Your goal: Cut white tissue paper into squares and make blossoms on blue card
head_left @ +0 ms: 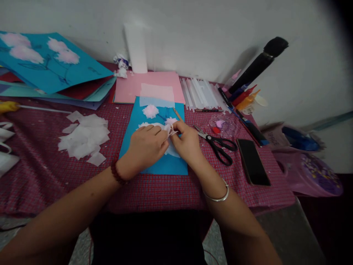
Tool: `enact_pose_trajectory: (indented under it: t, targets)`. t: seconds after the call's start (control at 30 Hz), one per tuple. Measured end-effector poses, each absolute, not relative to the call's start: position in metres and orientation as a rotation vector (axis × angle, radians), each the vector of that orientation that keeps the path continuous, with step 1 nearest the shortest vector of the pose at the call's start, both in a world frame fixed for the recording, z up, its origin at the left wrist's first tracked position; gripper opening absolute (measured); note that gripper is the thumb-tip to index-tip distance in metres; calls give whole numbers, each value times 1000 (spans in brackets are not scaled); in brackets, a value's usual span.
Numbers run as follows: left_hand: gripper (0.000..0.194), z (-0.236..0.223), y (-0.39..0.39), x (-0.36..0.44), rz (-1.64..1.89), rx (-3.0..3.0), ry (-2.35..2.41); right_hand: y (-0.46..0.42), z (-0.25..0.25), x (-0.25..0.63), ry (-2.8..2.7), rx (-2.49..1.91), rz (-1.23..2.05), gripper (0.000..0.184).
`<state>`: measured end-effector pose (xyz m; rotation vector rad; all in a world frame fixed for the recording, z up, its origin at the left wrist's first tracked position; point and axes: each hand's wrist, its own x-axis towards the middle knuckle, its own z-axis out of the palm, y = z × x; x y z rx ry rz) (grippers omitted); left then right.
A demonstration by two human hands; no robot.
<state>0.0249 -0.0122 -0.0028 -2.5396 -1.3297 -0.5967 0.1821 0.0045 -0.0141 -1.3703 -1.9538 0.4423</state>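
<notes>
My left hand (149,147) and my right hand (187,145) meet over a blue sheet of paper (165,169). Between their fingertips is a small piece of white tissue paper (171,130), pinched and gathered. A pale pink tissue flower (150,111) sits on the upper left of the sheet, and part of another pinkish one (171,120) shows just above my fingers. More white tissue lies partly hidden under my hands. A brush or pencil (178,114) rests on the sheet beside my right hand.
Tissue squares (85,136) are piled at left, below blue flower pictures (68,73). To the right lie black-handled scissors (220,145), a clear palette (228,125), a phone (253,162) and glue sticks (198,94). A pink sheet (124,88) lies against the wall. Paint bottles (248,99) stand behind.
</notes>
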Motion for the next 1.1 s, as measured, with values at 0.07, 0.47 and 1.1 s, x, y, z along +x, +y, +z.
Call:
enact_pose_trajectory:
  t: [0.07, 0.47, 1.1]
  targets:
    - [21, -3, -11, 23, -619, -2540, -1356, 6, -18, 183, -1888, -1386, 527, 10]
    - [21, -6, -11, 22, -612, -2540, -1418, 4, -18, 182, -1831, -1224, 429, 16]
    - [21, -1, 0, 15, -909, -2556, -1912, 8, -27, 180, -1731, -1370, 564, 8]
